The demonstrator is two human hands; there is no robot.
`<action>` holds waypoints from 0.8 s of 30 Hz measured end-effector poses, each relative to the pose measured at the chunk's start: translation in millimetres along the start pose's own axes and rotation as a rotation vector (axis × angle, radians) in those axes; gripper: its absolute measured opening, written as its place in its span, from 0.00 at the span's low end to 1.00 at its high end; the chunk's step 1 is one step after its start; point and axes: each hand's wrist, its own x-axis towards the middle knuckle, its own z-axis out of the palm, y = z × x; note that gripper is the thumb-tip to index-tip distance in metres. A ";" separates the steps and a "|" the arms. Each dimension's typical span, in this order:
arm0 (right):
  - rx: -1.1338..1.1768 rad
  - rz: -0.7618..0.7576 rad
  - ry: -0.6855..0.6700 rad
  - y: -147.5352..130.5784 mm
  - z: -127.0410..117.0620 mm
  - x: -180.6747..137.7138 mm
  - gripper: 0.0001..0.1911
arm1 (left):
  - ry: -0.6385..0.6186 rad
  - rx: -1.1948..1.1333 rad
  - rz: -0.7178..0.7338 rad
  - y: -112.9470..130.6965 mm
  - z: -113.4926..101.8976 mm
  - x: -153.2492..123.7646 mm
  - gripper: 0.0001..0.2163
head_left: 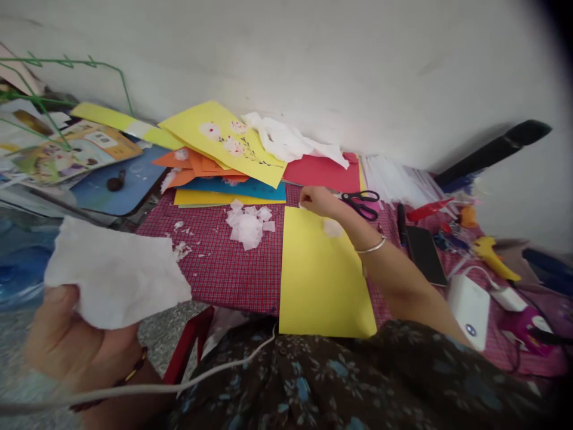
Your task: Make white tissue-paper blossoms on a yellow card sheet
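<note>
My left hand [76,340], at the lower left, pinches a torn sheet of white tissue paper [119,275] between thumb and fingers, off the table's edge. My right hand [320,202] is closed at the top edge of a yellow paper sheet [324,280], its fingertips curled down. A whitish speck shows under those fingers, too small to name. One pale square of tissue [333,227] lies on the yellow sheet below my right wrist. Left of the sheet is a loose pile of small tissue squares [250,226].
Stacked coloured papers with a flower picture [228,140] lie at the back, beside crumpled white tissue [293,140]. Black-handled scissors [362,203], a dark phone [426,255], a white power bank [469,307] and a yellow glue gun [495,257] sit to the right. A white cable [224,365] crosses my lap.
</note>
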 end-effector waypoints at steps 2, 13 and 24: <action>0.109 -0.012 0.005 -16.9 8.3 7.0 0.05 | 0.010 -0.058 0.154 -0.5 2.3 2.9 0.29; 0.408 -0.125 0.090 -78.6 38.7 -7.2 0.20 | -0.016 -0.224 0.222 5.3 22.3 -22.6 0.19; 0.900 -0.083 -0.095 -67.4 49.0 -131.4 0.12 | -0.649 0.024 0.174 -39.8 121.0 -61.4 0.04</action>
